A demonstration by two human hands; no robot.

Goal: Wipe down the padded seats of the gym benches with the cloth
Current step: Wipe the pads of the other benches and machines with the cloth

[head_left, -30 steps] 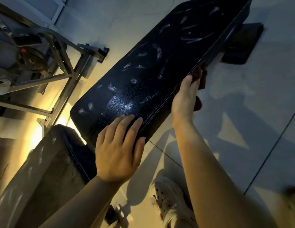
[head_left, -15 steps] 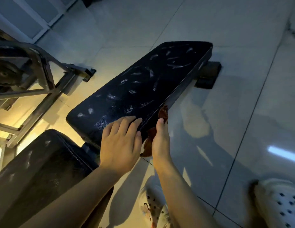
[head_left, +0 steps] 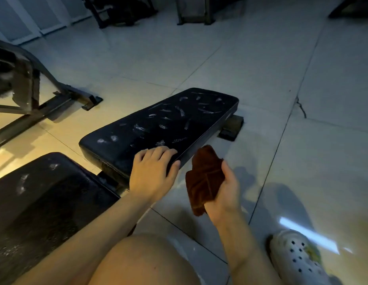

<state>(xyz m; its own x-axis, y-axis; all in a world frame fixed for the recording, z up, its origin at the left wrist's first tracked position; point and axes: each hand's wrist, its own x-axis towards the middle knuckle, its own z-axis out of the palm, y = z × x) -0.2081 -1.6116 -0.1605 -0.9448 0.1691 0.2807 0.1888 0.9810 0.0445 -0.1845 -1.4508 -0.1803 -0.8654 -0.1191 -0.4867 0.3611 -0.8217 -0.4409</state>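
Observation:
A long black padded bench seat (head_left: 166, 122) with worn white scuffs runs from centre left toward the upper right. My left hand (head_left: 153, 171) rests flat on its near corner, fingers spread. My right hand (head_left: 226, 189) holds a folded dark brown cloth (head_left: 204, 177) in the air just off the seat's right edge, not touching the pad. A second black pad (head_left: 41, 198) lies at the lower left, close to the first one's near end.
A metal machine frame (head_left: 35, 95) stands at the left. The bench's dark foot (head_left: 230, 126) sits on the tiled floor (head_left: 302, 140). My bare knee (head_left: 146, 262) and a white perforated shoe (head_left: 296, 258) are at the bottom. Dark equipment lines the far wall.
My right hand has come off the seat's right side edge and pulled back with the cloth, which now shows unfolded in the palm. The view has lifted and drawn back. My left hand stayed put.

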